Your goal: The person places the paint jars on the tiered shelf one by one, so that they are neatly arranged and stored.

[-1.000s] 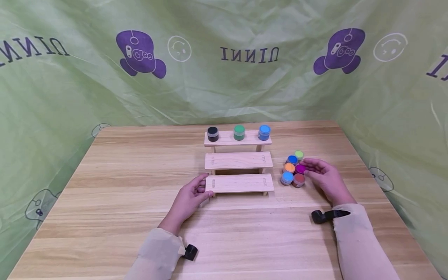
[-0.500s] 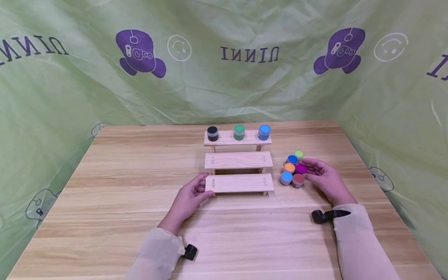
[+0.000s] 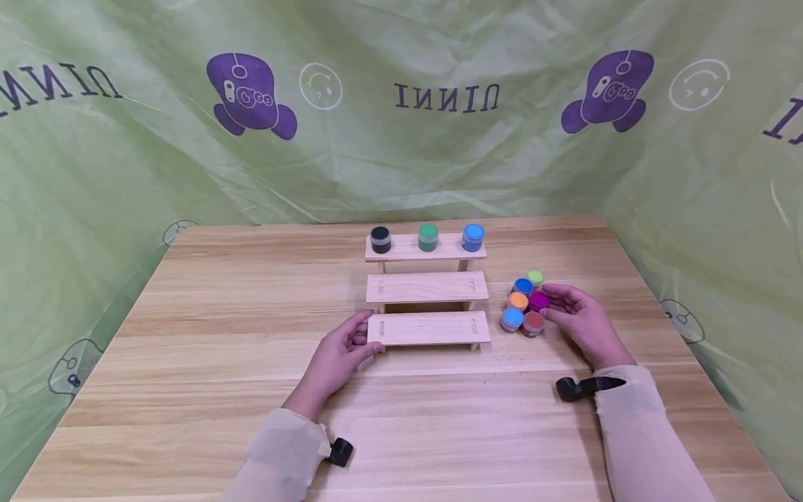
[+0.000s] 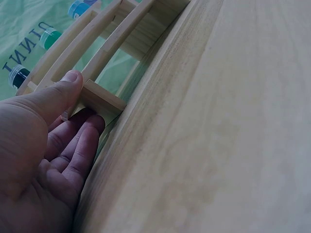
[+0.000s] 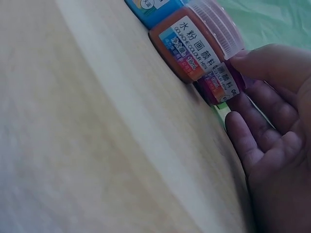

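Note:
A three-tier wooden stand (image 3: 428,328) occupies the middle of the table. My left hand (image 3: 339,354) grips the left end of its lowest tier, thumb at the front and fingers behind, as the left wrist view shows. To the right of the stand, my right hand (image 3: 583,324) pinches a purple gouache paint jar (image 5: 221,85) between thumb and fingers; the jar is among others on the table. Around it stand a reddish-brown jar (image 3: 532,323), a light blue jar (image 3: 511,319), an orange jar (image 3: 517,301), a dark blue jar (image 3: 523,286) and a light green jar (image 3: 535,277).
On the top tier stand a black jar (image 3: 380,240), a green jar (image 3: 429,238) and a blue jar (image 3: 473,238), spaced apart. A green printed cloth (image 3: 376,167) hangs behind and beside the wooden table (image 3: 188,390).
The light blue and reddish-brown jars have shifted slightly left. My right hand stays at the purple jar with only a tiny movement, and my left hand holds its place on the stand.

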Demonstrator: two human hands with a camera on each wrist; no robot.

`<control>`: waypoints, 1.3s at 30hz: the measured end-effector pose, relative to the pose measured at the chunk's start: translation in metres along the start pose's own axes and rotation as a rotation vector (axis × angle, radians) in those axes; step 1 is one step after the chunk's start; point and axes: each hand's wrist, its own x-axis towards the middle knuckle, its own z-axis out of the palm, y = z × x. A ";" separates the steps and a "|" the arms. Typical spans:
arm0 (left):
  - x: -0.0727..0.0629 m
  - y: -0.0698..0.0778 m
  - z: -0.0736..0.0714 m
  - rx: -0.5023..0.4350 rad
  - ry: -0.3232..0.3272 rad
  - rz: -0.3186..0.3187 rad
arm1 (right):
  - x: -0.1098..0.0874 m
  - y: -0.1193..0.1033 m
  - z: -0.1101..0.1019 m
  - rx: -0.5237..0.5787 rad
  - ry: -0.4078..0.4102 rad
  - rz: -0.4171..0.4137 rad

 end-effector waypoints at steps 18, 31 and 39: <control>0.001 -0.001 0.000 0.004 -0.003 0.008 | 0.000 -0.002 -0.001 0.190 0.063 0.004; 0.001 -0.001 0.000 0.020 0.002 0.010 | -0.003 -0.011 -0.002 0.277 0.088 0.028; 0.001 -0.002 0.000 0.013 0.000 -0.007 | -0.005 -0.020 0.000 0.233 0.105 0.039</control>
